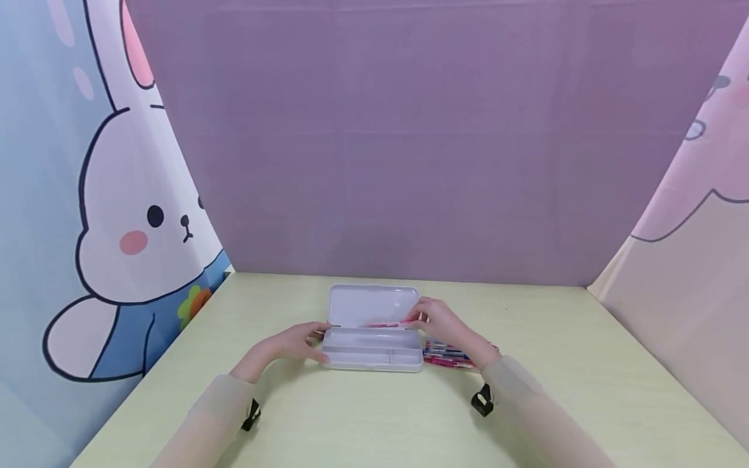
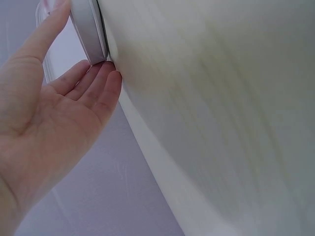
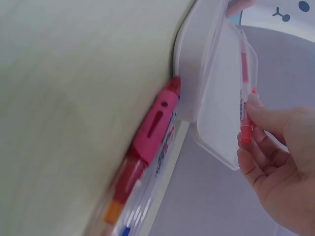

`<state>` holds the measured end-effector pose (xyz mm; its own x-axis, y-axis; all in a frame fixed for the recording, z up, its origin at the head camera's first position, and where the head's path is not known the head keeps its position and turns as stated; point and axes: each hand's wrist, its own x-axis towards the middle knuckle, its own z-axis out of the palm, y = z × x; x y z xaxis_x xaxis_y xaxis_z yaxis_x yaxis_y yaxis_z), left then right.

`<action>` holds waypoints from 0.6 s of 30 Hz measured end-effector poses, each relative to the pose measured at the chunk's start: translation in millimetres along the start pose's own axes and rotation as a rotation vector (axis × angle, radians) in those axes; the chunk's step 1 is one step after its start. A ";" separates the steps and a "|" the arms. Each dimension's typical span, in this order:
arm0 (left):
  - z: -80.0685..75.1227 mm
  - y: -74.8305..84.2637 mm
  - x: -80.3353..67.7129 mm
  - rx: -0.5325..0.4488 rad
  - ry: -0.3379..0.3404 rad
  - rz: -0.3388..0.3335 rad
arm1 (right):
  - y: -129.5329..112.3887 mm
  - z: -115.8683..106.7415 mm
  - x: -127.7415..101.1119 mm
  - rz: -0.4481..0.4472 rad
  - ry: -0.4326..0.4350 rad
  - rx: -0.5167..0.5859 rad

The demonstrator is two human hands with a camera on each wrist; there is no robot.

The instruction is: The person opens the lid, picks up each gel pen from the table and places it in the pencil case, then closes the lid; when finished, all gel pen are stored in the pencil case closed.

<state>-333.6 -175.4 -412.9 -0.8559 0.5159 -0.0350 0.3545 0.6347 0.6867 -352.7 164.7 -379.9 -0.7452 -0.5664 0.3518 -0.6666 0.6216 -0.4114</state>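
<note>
Nearest is one pale case tray [image 1: 357,366] with three compartments [image 1: 355,356]; at its nine o'clock the left hand [image 1: 296,342], thumb and fingers spread, touches the end; at three o'clock several loose pens [image 1: 447,354] overlap, too jumbled to count; at two o'clock the right hand [image 1: 439,320] pinches one red-ended pen [image 3: 244,73] by its end, the long axis running nine to three, along the tray's long side; that pen lies between two and three o'clock from the left hand, so the right is nearer; behind it tilts one lid [image 1: 371,304], contact impossible to tell; farthest, one purple backdrop [image 1: 386,143].
</note>
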 end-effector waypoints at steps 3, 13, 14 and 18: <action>0.3 -0.7 -0.2 -0.003 0.000 0.008 | -1.4 4.6 1.9 0.019 -0.018 0.010; 0.9 -2.9 0.3 -0.003 -0.003 0.021 | -0.6 21.6 7.2 0.072 -0.039 -0.016; 0.8 -2.6 0.2 -0.004 -0.003 0.018 | -0.5 22.9 7.9 0.081 -0.044 -0.015; 1.1 0.2 -0.8 -0.005 0.000 -0.003 | -1.0 25.2 9.7 0.073 -0.064 -0.014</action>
<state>-332.4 -175.0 -413.5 -0.8572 0.5137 -0.0368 0.3499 0.6333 0.6903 -358.9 144.9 -397.3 -0.7895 -0.5526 0.2670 -0.6113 0.6693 -0.4223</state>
